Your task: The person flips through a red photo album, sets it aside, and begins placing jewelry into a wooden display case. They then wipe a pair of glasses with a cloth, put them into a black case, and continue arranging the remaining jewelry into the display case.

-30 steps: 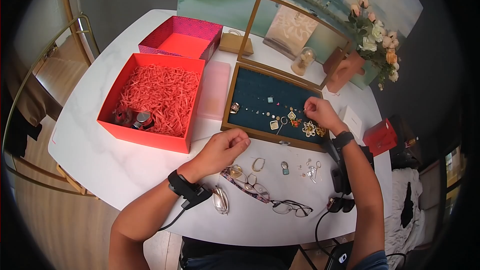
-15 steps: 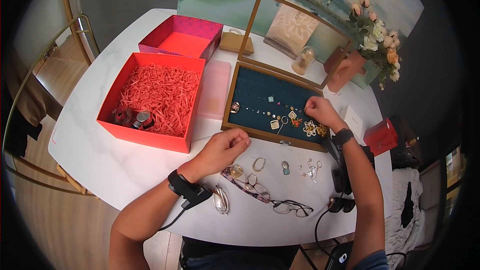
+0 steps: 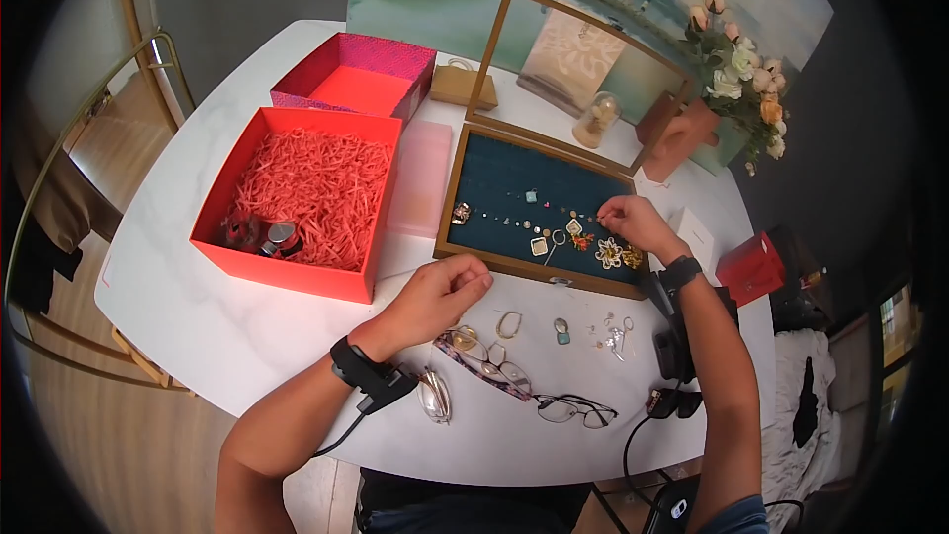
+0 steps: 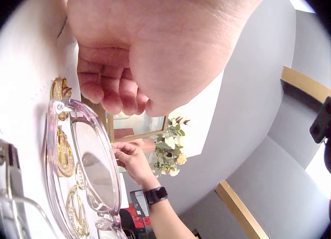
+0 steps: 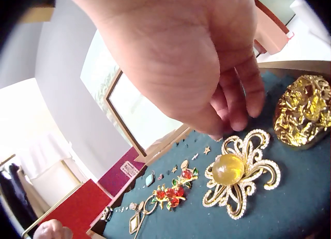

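Note:
My right hand is over the right part of a jewelry box's dark teal lining. Its thumb and fingertips pinch a tiny bright piece of jewelry, mostly hidden by them, close above the lining. Below the fingertips in the right wrist view lie a gold flower brooch with a yellow stone and a red-berry brooch. A crumpled gold ornament sits farther right. My left hand rests loosely curled and holding nothing on the table, near the box's front left corner. Clear-framed glasses lie beside it.
A red box with shredded paper stands left, a purple box behind it. The jewelry box's glass lid stands raised. Black-framed glasses, a folded silver pair and loose earrings lie in front. Flowers stand behind.
The whole head view shifts slightly. My right hand stays at nearly the same spot over the box, its fingertips shifting a little; my left hand keeps its place.

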A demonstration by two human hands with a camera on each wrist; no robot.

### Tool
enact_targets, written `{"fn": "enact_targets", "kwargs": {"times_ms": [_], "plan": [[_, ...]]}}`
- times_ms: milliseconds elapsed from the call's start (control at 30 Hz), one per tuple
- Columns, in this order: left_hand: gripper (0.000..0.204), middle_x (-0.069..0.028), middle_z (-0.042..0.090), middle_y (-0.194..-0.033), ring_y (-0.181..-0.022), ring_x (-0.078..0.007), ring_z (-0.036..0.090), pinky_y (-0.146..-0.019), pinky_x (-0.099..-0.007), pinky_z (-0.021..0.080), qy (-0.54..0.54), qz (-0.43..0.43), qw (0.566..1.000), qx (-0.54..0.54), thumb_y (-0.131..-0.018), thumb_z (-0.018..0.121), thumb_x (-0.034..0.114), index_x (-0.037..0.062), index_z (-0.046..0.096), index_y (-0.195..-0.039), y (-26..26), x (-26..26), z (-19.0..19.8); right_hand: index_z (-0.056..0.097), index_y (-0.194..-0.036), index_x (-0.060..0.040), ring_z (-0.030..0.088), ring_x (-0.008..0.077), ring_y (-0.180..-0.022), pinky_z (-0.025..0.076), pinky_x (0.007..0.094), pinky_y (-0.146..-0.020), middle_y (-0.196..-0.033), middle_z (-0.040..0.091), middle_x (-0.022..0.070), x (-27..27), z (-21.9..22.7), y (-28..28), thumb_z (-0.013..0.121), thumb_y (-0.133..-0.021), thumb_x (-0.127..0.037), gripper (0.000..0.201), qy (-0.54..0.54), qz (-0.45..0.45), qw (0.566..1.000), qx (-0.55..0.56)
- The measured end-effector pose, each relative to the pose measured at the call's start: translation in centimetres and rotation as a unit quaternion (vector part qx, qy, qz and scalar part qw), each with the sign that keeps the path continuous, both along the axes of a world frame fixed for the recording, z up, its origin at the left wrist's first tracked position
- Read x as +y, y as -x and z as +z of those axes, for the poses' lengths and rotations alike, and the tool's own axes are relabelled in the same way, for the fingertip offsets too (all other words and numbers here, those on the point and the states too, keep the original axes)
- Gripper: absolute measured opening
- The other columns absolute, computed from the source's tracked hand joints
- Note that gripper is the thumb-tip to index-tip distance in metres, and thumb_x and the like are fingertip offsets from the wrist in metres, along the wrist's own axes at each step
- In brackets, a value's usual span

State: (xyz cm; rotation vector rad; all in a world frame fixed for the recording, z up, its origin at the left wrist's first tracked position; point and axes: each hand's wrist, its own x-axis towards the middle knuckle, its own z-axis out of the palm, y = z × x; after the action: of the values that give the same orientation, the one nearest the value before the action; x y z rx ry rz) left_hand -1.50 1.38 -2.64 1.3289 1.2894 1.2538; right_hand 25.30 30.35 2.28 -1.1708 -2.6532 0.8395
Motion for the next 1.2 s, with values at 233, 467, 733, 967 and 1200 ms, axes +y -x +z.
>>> {"fn": "enact_targets", "kwargs": {"times_ms": [233, 467, 733, 967, 1200], "plan": [[0.016, 0.0064, 0.052, -0.077, -0.066, -0.0013, 0.046, -0.057, -0.0205, 0.039, 0.010, -0.005, 1.000, -0.005, -0.102, 0.059, 0.019, 0.0037, 0.061, -0.100, 0.0, 0.0, -0.1, 0.066, -0.101, 0.0030, 0.059, 0.0111, -0.071, 0.050, 0.0267, -0.068, -0.077, 0.063, 0.0019, -0.8, 0.2, 0.1, 0.068, -0.086, -0.001, 0.016, -0.001, 0.009, 1.000, -0.007], [0.016, 0.0059, 0.053, -0.078, -0.067, -0.0018, 0.047, -0.059, -0.0202, 0.041, 0.013, -0.008, 1.000, -0.005, -0.102, 0.058, 0.019, 0.0032, 0.061, -0.101, 0.1, 0.0, 0.0, 0.066, -0.103, 0.0031, 0.059, 0.0103, -0.074, 0.050, 0.0270, -0.071, -0.076, 0.061, 0.0025, -4.3, 3.1, 0.0, 0.068, -0.086, 0.000, 0.017, -0.041, -0.007, 0.999, -0.008], [0.020, 0.0050, 0.050, -0.067, -0.057, -0.0031, 0.043, -0.051, -0.0235, 0.037, -0.015, 0.011, 1.000, -0.015, -0.101, 0.059, 0.021, 0.0025, 0.063, -0.097, -0.1, 0.2, -0.8, 0.070, -0.095, -0.0028, 0.065, 0.0305, -0.085, 0.052, 0.0365, -0.075, -0.090, 0.066, 0.0120, -12.8, 2.8, -2.1, 0.069, -0.085, -0.008, 0.011, -0.113, 0.157, 0.979, -0.069], [0.019, 0.0056, 0.049, -0.066, -0.056, -0.0024, 0.043, -0.050, -0.0222, 0.036, -0.004, 0.010, 1.000, -0.020, -0.101, 0.059, 0.021, 0.0032, 0.062, -0.097, -0.1, 0.1, -0.5, 0.072, -0.098, -0.0049, 0.066, 0.0313, -0.088, 0.053, 0.0400, -0.079, -0.093, 0.068, 0.0108, -14.4, 0.3, -2.9, 0.069, -0.087, -0.013, 0.014, -0.140, 0.121, 0.980, -0.070], [0.014, 0.0059, 0.053, -0.079, -0.069, -0.0019, 0.048, -0.061, -0.0201, 0.042, 0.035, -0.008, 0.999, -0.018, -0.102, 0.058, 0.018, 0.0042, 0.061, -0.101, 0.2, -0.1, 0.1, 0.072, -0.096, -0.0058, 0.066, 0.0308, -0.088, 0.054, 0.0398, -0.078, -0.093, 0.068, 0.0107, -14.7, -0.5, -3.0, 0.070, -0.086, -0.013, 0.012, -0.169, 0.118, 0.976, -0.074]]}}
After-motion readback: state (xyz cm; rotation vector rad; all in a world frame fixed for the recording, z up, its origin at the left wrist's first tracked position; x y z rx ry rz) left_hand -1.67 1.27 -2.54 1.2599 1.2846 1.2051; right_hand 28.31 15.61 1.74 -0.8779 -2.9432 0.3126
